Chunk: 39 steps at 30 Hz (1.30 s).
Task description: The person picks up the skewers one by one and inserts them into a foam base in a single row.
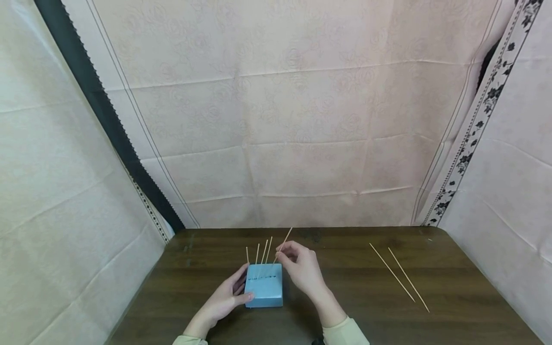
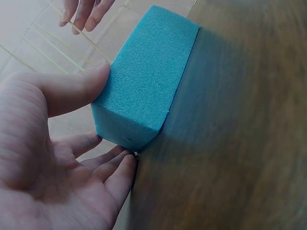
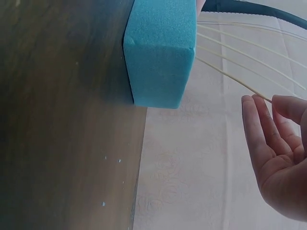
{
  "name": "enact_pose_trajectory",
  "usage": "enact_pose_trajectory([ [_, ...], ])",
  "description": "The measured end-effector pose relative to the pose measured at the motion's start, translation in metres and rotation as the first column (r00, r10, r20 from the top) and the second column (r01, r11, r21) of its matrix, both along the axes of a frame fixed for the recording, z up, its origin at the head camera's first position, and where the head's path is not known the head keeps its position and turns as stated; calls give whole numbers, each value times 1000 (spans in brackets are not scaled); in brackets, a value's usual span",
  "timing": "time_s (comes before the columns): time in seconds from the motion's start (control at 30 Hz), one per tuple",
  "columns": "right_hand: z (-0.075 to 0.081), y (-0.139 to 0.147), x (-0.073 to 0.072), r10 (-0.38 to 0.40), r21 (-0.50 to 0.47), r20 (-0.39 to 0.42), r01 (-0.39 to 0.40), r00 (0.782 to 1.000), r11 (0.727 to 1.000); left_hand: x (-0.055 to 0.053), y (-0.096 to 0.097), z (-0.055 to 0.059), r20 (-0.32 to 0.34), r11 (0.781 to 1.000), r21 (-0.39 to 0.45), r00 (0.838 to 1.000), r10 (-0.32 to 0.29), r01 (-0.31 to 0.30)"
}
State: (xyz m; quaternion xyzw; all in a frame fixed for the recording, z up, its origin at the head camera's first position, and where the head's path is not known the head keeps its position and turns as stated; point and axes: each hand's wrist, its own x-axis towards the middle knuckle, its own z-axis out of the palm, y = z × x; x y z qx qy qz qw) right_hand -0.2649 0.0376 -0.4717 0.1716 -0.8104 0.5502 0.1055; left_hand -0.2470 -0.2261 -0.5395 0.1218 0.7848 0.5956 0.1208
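A light blue foam block [image 1: 264,287] sits on the dark wooden table, with several thin wooden sticks [image 1: 264,251] standing in a row out of its top. My left hand [image 1: 224,296] grips the block from its left side; in the left wrist view the thumb [image 2: 81,88] presses near one edge and the fingers reach round the other side. Between thumb and fingertips, my right hand [image 1: 302,268] pinches another wooden stick [image 3: 230,76] above the block's right end. This stick leans up and to the right, its lower end at the block's top.
Two loose wooden sticks, a left one [image 1: 391,271] and a right one [image 1: 408,279], lie slanted on the table [image 1: 345,292] at the right. Pale patterned cloth [image 1: 302,120] hangs behind the table and along both sides. Small white specks [image 3: 103,204] dot the tabletop.
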Motion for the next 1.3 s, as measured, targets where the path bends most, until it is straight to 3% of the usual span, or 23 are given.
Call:
enact_pose_trajectory([
  [0.6, -2, -7, 1, 30, 55, -5, -30, 1000, 998, 1, 1, 4, -1, 1000, 0, 1000, 2, -2],
  [1.3, -11, -16, 1, 20, 112, -9, -19, 1000, 994, 0, 1, -2, -3, 1000, 6, 1000, 5, -5],
])
